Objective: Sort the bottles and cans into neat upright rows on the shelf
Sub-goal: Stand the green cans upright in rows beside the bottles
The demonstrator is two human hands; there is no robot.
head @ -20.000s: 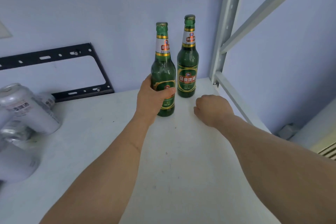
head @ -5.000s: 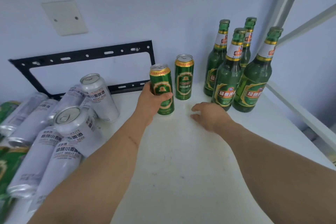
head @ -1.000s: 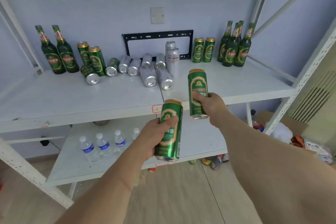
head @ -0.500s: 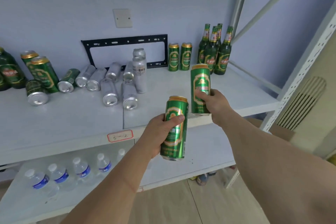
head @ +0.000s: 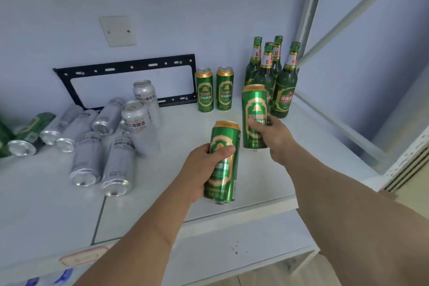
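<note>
Delivery of 2 green cans is the step in hand. The left hand [head: 204,167] grips a green can [head: 222,162], its fingers wrapped round the can's middle and its thumb across the label, and holds it in the air above the front part of the shelf [head: 313,146], tilted slightly. The right hand [head: 276,137] grips a second green can [head: 255,116] from its right side, roughly upright and further in over the shelf. Neither can appears to stand on the shelf yet.

At the back, by the wall, 2 standing green cans [head: 214,89] form the start of a row, side by side, and just to their right 4 green bottles [head: 271,76] stand in a tight cluster in the corner. To the left, several silver cans [head: 102,141] lie on their sides in a heap, with 2 of them upright, and more green cans lie at the far left edge.

The next move probably calls for setting both held cans down upright in front of the 2 standing ones, or beside them, with labels and spacing matched. The right can hangs close to the front bottle, so it needs care not to knock it. After that, the fallen silver cans remain to be stood up.
</note>
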